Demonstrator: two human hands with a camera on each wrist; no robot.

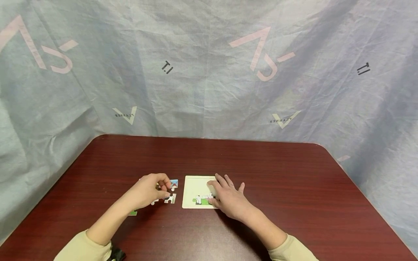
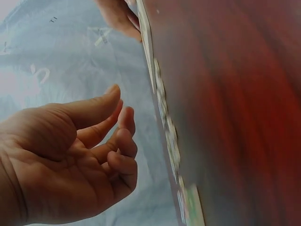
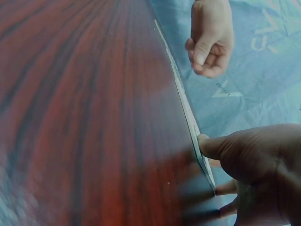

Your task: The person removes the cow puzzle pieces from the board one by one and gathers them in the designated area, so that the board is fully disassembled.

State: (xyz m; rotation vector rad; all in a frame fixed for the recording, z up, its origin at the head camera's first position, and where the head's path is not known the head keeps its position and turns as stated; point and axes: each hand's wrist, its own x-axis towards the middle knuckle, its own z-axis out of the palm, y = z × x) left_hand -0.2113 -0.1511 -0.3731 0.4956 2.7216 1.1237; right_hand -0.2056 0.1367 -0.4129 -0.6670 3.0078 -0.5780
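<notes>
A pale puzzle tray (image 1: 192, 187) lies on the table, with white-and-green jigsaw pieces (image 1: 203, 200) fitted along its lower part. My right hand (image 1: 230, 200) rests over the tray's right side with fingers spread; in the right wrist view, its thumb (image 3: 214, 145) touches the tray. My left hand (image 1: 151, 189) hovers above loose jigsaw pieces to the left of the tray. In the left wrist view, the thumb and loosely curled fingers (image 2: 124, 141) stand apart and nothing shows between them. Part of the loose pieces is hidden beneath that hand.
A loose blue-topped piece (image 1: 174, 183) and a white one (image 1: 171, 199) lie between the left hand and the tray. Nearer the left forearm is a green piece (image 1: 132, 213). The dark red table (image 1: 277, 174) ends at a grey printed cloth (image 1: 202, 72).
</notes>
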